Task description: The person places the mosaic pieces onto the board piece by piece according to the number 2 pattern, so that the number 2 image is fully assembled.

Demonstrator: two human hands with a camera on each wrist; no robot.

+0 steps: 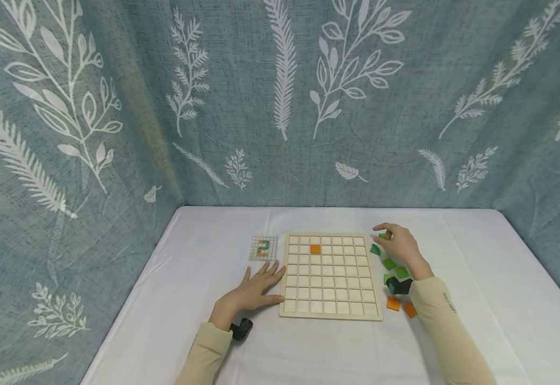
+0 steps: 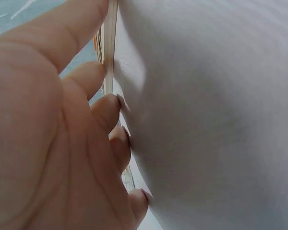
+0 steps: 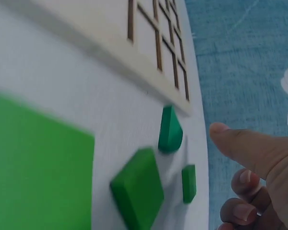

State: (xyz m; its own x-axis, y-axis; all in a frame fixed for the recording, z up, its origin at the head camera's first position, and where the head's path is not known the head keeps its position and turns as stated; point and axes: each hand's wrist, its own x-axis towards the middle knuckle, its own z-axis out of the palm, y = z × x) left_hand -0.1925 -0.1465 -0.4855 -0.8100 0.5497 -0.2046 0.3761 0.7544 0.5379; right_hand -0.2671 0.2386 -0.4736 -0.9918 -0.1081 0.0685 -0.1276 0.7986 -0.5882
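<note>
A pale wooden grid board [image 1: 330,276] lies on the white table, with one orange square tile [image 1: 315,248] in a cell near its far edge. My left hand [image 1: 258,289] has its fingers spread and thumb reaching the board's left edge. In the left wrist view, the fingertips lie along the board's side [image 2: 110,48]. Beyond the board's far right corner, my right hand [image 1: 400,245] hovers with thumb and index finger apart, over a small green tile [image 3: 188,183]. A dark green tile [image 3: 170,132] with a rounded side lies close by. Nothing shows between the right fingers.
More green tiles [image 1: 401,272] and two orange tiles [image 1: 393,303] are scattered right of the board, partly below the right forearm. Left of the board lies a small grid card [image 1: 263,248] with a coloured figure like a 2. A patterned blue-green curtain [image 1: 280,160] hangs behind the table.
</note>
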